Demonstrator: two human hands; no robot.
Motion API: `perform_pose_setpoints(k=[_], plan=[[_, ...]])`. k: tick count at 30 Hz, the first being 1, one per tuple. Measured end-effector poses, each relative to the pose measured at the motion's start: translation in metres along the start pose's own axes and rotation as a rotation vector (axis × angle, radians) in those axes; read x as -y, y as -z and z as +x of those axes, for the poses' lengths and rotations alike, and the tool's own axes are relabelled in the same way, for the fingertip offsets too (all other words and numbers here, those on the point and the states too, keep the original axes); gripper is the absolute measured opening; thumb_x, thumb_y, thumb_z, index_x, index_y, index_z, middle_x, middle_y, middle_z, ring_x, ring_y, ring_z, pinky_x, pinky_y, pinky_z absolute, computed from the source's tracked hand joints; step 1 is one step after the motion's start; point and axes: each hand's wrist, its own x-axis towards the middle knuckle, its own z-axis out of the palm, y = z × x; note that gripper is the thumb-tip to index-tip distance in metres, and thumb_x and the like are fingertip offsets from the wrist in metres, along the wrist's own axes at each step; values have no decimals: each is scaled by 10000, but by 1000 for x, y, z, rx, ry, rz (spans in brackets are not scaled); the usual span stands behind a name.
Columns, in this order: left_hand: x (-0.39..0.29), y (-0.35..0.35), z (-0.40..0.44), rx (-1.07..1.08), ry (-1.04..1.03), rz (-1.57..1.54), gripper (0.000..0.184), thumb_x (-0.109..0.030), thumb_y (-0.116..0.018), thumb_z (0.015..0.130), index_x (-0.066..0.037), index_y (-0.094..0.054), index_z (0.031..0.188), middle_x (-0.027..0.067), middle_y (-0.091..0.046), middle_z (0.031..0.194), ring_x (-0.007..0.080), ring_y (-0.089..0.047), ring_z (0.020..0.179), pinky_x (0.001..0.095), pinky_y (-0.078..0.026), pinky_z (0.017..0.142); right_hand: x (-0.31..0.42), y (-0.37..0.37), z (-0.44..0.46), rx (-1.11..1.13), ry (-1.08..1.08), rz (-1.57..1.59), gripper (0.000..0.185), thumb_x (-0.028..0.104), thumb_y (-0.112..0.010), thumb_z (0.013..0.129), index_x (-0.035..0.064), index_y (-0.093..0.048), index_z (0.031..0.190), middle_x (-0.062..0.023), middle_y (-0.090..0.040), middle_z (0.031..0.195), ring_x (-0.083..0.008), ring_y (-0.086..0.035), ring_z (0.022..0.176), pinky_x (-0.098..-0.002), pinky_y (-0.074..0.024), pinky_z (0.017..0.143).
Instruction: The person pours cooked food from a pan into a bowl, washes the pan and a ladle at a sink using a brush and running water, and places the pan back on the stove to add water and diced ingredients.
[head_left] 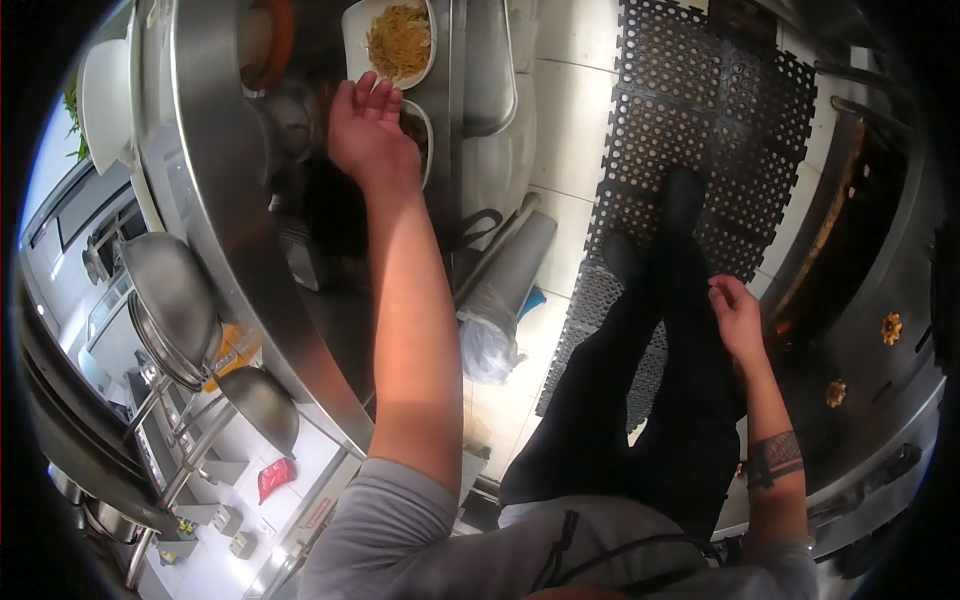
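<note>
Reaching forward over a steel counter, my left hand [375, 135] has its fingers apart and slightly curled, with nothing seen in it. Just beyond its fingertips is a white dish [352, 38] of shredded golden-brown food [399, 42]. A second white dish [428, 150] lies beside this hand and is partly hidden by it; its contents are mostly covered. My right hand [737, 312] hangs low near my right leg, its fingers loosely bent and no object visible in it.
A metal tray [490, 70] lies at the counter's edge. Steel pans [170, 300] hang at the left. A perforated black mat [735, 130] covers the floor under my feet. Cooking equipment with brass-coloured knobs [891, 328] stands at the right. A plastic-wrapped roll [510, 290] is below the counter.
</note>
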Motion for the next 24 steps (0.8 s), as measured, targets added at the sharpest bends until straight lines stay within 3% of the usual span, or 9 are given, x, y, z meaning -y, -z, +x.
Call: perform_pose_setpoints(k=[3,5,7,10,12,15,18,21,24], plan=[[9,-16,-15,72,-91,115,189,-133,-579,1000,7,-553,1124,141,-669,1030,223,-657,860,346,-560,776,-2,-3,4,7,-58,-12,198,121,-625,982,7,-676,1137,-99,-708,951,-153,-651,863,-308,-514,815],[16,-24,-28,85,-159,200,168,-107,-590,991,10,-562,1108,149,-682,998,219,-667,802,345,-564,749,-18,-9,6,27,-44,48,190,112,-611,993,5,-655,1144,-16,-652,887,-96,-590,824,-266,-487,762],[24,-27,-41,255,-291,252,131,-65,-612,974,18,-578,1071,153,-702,943,218,-673,699,348,-565,715,-20,-10,4,33,-53,51,192,110,-608,994,4,-652,1148,-12,-647,886,-96,-586,818,-265,-486,761],[24,-41,-45,270,-244,282,129,-59,-627,969,27,-584,1056,150,-712,924,215,-684,689,349,-564,702,-28,-10,5,21,-60,70,191,112,-609,993,3,-661,1141,-34,-665,892,-110,-598,823,-276,-490,767],[24,-45,-36,293,-229,237,143,-72,-625,976,33,-584,1064,147,-711,934,205,-684,710,343,-562,707,-34,-6,7,0,-58,96,189,115,-612,991,2,-672,1131,-62,-688,899,-123,-613,835,-288,-496,775],[22,-52,-37,299,-184,256,152,-75,-632,976,35,-586,1069,149,-713,954,191,-682,726,329,-558,717,-36,-1,9,29,-137,113,188,105,-596,994,4,-651,1143,-16,-645,889,-99,-585,812,-263,-485,754],[27,-49,-37,332,-314,401,187,-73,-667,957,32,-591,1091,130,-698,959,166,-671,790,297,-541,749,-29,2,12,9,-123,146,184,108,-593,996,5,-651,1137,-19,-645,889,-96,-580,809,-259,-481,744],[30,-34,-19,165,-542,583,221,-79,-695,922,11,-598,1100,101,-660,1020,133,-635,890,270,-500,763,-31,5,21,-1,-128,150,187,112,-614,987,4,-672,1128,-54,-675,889,-108,-601,831,-280,-494,776],[15,-24,20,20,-732,650,419,-33,-735,894,0,-532,1259,115,-635,1057,173,-622,955,273,-518,818,-28,9,31,33,-156,36,192,114,-619,983,3,-672,1131,-69,-685,896,-107,-606,828,-283,-498,781]])
